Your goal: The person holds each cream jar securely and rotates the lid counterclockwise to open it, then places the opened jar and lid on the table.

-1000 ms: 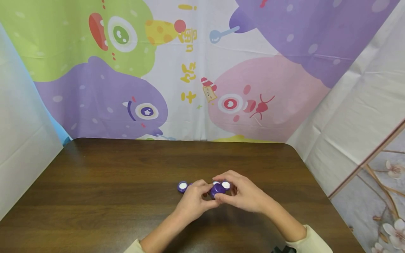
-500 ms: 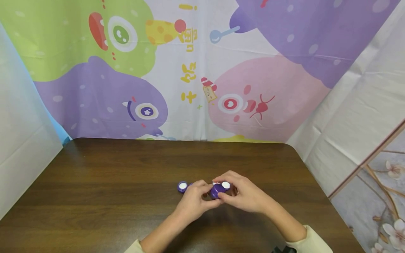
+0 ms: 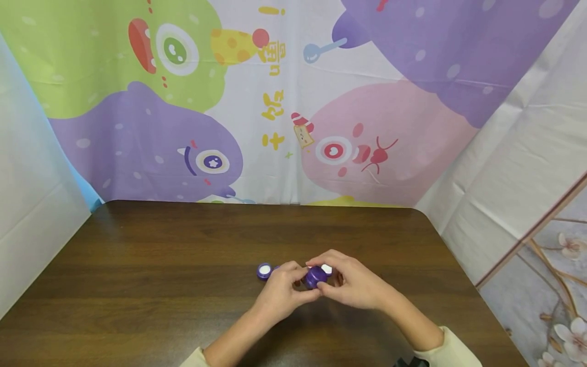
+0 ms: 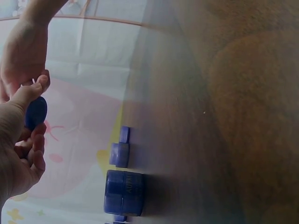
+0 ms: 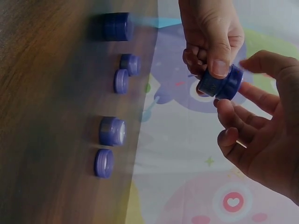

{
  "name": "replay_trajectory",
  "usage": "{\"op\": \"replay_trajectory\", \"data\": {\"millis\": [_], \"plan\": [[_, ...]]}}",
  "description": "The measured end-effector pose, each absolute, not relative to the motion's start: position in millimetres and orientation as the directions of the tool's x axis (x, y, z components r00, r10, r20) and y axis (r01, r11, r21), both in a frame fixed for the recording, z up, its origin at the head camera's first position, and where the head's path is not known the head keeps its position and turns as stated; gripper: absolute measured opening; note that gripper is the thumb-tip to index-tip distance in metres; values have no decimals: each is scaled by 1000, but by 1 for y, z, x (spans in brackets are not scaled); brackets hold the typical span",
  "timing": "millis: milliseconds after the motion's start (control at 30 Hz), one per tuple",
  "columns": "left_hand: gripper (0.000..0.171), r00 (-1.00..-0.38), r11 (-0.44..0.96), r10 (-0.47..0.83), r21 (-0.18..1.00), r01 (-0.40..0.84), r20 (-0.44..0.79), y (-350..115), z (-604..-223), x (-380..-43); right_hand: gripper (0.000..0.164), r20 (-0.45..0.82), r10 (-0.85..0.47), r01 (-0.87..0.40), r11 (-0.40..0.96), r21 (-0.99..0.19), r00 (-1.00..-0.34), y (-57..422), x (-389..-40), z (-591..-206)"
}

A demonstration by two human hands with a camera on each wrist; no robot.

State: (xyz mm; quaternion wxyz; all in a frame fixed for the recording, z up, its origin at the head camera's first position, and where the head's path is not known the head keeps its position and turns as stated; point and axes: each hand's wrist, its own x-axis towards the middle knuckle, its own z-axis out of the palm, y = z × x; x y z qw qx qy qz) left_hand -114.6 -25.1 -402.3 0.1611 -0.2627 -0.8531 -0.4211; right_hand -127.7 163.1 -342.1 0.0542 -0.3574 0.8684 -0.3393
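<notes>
With the left hand [image 3: 281, 291] gripping the small purple jar [image 5: 210, 85] and the right hand [image 3: 352, 280] pinching its lid [image 5: 231, 83] beside that grip, an uneven twist could plausibly tilt the jar loose onto the table [image 3: 183, 295] below both grips.

Left forearm [image 3: 238, 334] and right forearm [image 3: 412, 318] slanting inward, left hand [image 3: 277, 292] gripping, thumb extended, other fingers curled, right hand [image 3: 355, 280] opposite, thumb and fingers bent in a pinching arc, thumb tips near each other.
</notes>
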Motion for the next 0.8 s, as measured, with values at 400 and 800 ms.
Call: {"op": "replay_trajectory", "data": {"millis": [400, 800], "plan": [[35, -814, 503, 317, 642, 579, 487, -25, -401, -114, 28, 160, -630, -577, 541, -612, -760, 163, -128, -343], [35, -814, 515, 307, 633, 578, 493, -25, -401, -115, 32, 172, -604, -568, 561, -602, -778, 163, -128, -342]]}}
